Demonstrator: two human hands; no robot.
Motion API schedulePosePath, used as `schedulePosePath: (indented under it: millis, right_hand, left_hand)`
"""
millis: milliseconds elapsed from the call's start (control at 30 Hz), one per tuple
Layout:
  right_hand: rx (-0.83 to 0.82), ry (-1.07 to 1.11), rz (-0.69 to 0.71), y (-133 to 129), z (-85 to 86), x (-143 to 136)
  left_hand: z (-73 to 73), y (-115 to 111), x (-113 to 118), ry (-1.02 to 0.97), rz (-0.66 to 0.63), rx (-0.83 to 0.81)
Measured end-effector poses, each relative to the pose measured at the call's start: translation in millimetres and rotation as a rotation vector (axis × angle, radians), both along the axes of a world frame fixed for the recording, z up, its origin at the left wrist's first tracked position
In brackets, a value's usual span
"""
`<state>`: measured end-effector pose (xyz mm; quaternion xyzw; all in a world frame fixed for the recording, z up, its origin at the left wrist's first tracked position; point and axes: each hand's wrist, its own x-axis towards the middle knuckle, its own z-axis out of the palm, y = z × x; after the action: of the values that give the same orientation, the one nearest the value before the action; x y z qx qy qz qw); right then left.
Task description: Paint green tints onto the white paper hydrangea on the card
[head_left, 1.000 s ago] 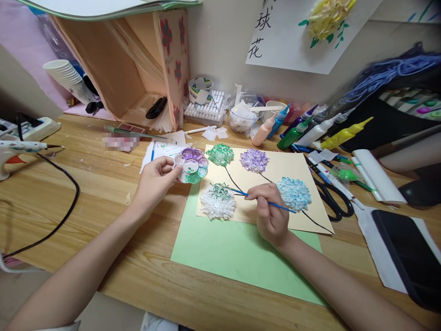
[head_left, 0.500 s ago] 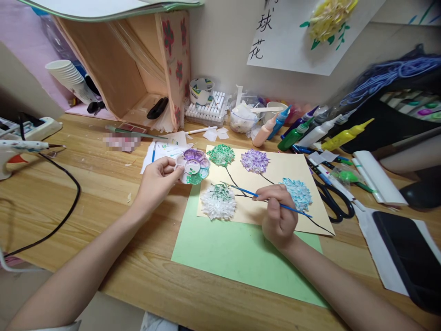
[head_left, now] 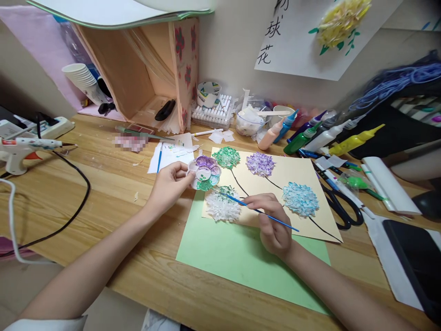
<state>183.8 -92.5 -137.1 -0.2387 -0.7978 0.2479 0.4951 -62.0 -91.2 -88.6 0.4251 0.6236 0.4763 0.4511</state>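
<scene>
My left hand [head_left: 174,184] pinches the near-left edge of a small flower-shaped paint palette [head_left: 204,174] with purple, green and pale blue paint in its wells. In my right hand [head_left: 272,220] is a thin blue paintbrush [head_left: 255,209], its tip close to the palette's green well, above a white paper flower [head_left: 223,207] whose upper part is tinted green. That flower lies on a cream sheet [head_left: 296,168] with a green flower [head_left: 226,157], a purple flower [head_left: 260,164], a blue flower [head_left: 301,199] and black stem lines. Beneath lies a light green sheet [head_left: 213,248].
Paint bottles [head_left: 303,138] stand behind the cream sheet. Black-handled scissors [head_left: 341,209] and a phone [head_left: 409,257] lie to the right. At the left are a hot glue gun [head_left: 20,151] and its black cable. Another brush [head_left: 160,158] rests on paint-marked paper [head_left: 175,154].
The brush tip has moved left, from the white flower's top toward the palette, with my right hand shifting left over the sheet. The whole view has shifted slightly.
</scene>
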Motion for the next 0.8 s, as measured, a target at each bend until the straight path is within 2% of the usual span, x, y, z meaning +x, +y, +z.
schedulePosePath:
  millis: [100,467,600,800]
  right_hand:
    - [-0.017,-0.057,0.028,0.3,1.1,-0.4]
    - [-0.042,0.018,-0.024,1.3,-0.9,1.1]
    - [-0.088,-0.044,-0.001,2.0,0.9,0.3]
    - [-0.047,0.039,-0.053,2.0,0.9,1.2]
  left_hand:
    - [0.7,-0.9,1.0,-0.006,-0.003,-0.005]
    - [-2.5,0.9,-2.8,0.031,-0.010,0.007]
    - [-2.6,0.8,-3.6,0.038,-0.009,0.004]
    - [-2.3,0.2,-3.6,0.040,-0.019,0.009]
